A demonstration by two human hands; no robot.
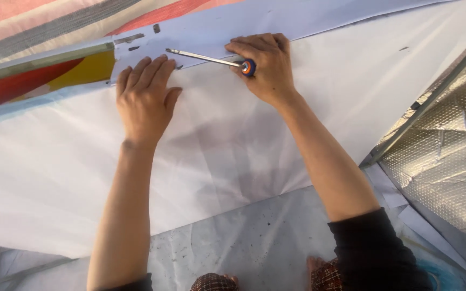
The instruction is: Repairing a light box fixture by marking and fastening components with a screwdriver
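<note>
My right hand grips a screwdriver by its orange and blue handle. The thin metal shaft lies almost flat and points left, along the edge where a large white sheet meets a pale blue-grey strip. The tip ends just above my left hand, which lies flat, palm down with fingers together, pressing on the white sheet. The screwdriver's tip and my left fingertips are close but apart.
A banner with red, yellow and striped colours runs along the upper left. A silver bubble-foil panel with a metal frame edge fills the right side. A grey, speckled sheet lies below the white one, near my knees.
</note>
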